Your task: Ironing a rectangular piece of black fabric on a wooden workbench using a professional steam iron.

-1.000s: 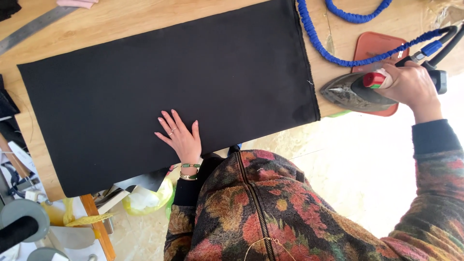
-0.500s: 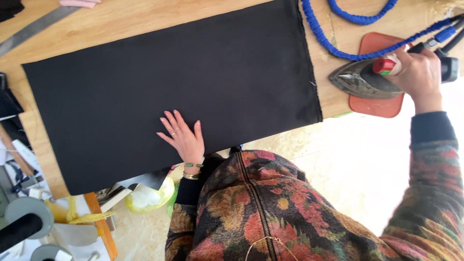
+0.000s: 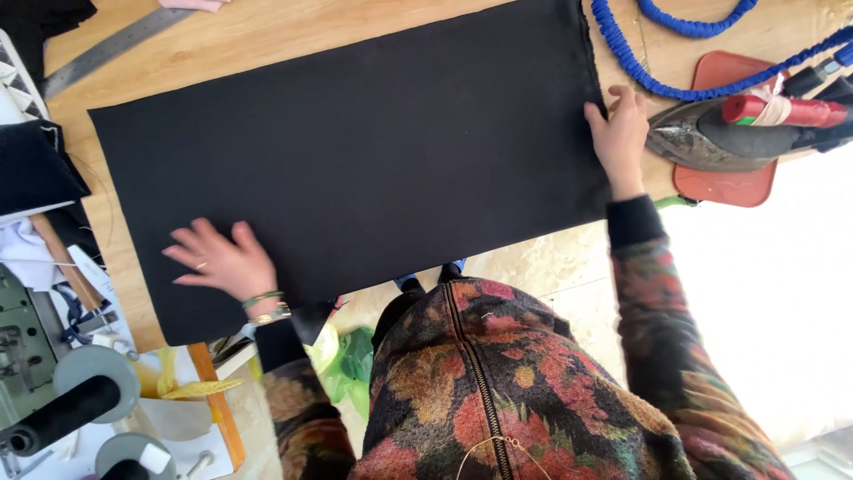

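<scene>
A large rectangle of black fabric (image 3: 355,160) lies flat on the wooden table (image 3: 267,36). My left hand (image 3: 222,262) rests palm down with fingers spread on the fabric's near left part. My right hand (image 3: 617,129) touches the fabric's right edge, fingers on the cloth, holding nothing. Just right of that hand a clothes iron (image 3: 746,129) with a red handle sits on a red mat (image 3: 724,182), free of my hand.
A blue coiled cord (image 3: 640,62) runs across the table's far right. A metal ruler (image 3: 107,49) lies at the far left. Folded black cloth (image 3: 35,164) and sewing machine parts (image 3: 53,409) stand at the left. Another person's hand (image 3: 191,4) shows at the top edge.
My right hand let go of the iron, left on its red mat, and moved left to the fabric's right edge. My left hand slid left along the near edge.
</scene>
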